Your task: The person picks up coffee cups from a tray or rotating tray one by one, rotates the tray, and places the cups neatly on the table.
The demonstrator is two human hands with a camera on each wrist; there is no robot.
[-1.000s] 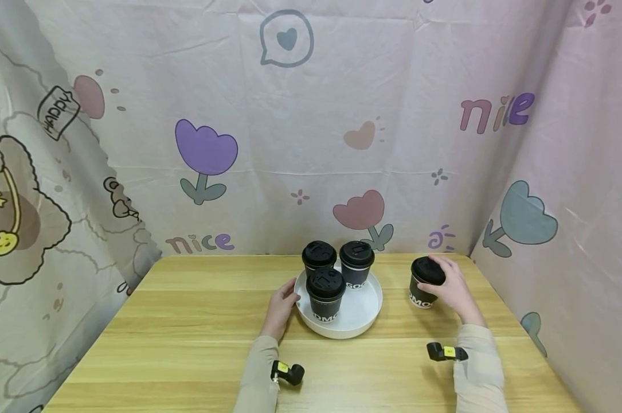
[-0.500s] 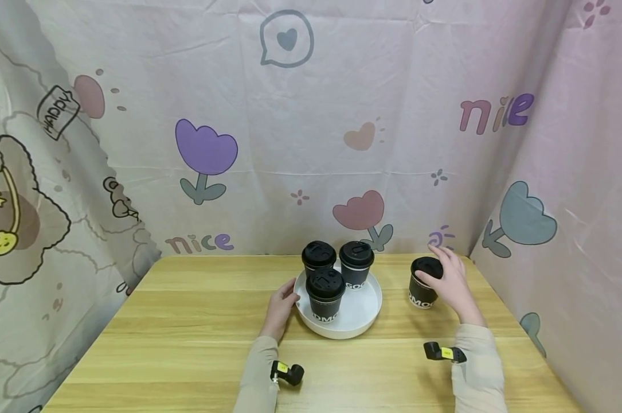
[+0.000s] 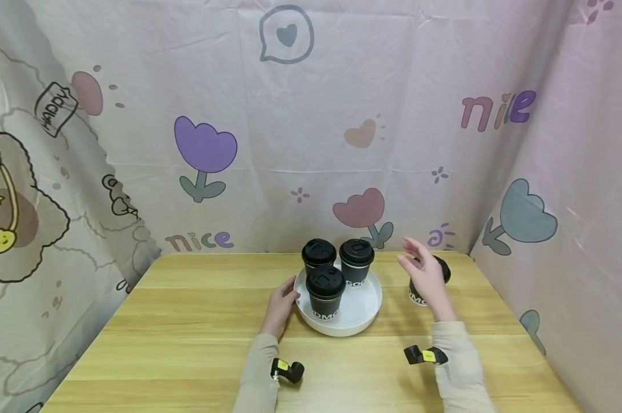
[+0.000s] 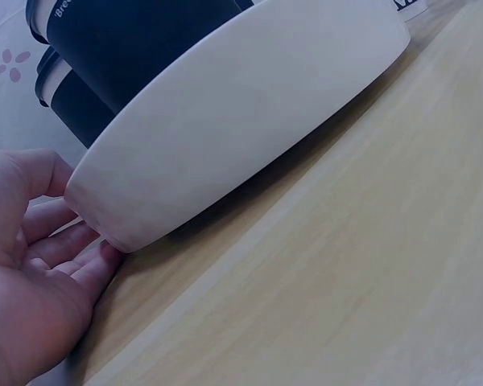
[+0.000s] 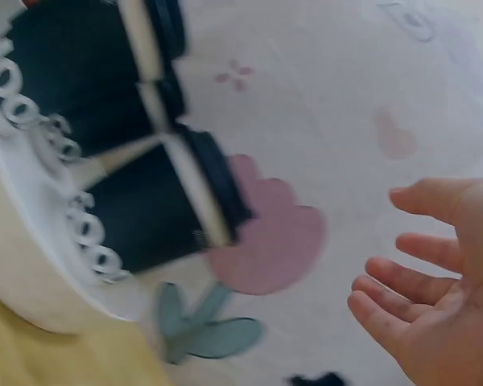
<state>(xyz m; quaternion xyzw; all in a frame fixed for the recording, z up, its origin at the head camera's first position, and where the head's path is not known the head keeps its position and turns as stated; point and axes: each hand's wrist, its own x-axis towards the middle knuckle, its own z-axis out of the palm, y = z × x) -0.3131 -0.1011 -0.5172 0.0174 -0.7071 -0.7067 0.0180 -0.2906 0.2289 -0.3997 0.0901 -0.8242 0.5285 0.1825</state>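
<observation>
While the left hand (image 3: 280, 308) pinches the left edge of a round, shallow white tray (image 3: 364, 312) between thumb and fingers, the right hand (image 3: 427, 280) hangs with fingers loosely spread, its grip holding nothing. Three dark tapered cups with black lids (image 3: 336, 281) stand upright, close together, on the tray. A fourth dark, black-lidded cup (image 3: 417, 293) stands on the pale wooden tabletop (image 3: 187, 332) to the tray's right, partly hidden behind the right hand in the head view.
</observation>
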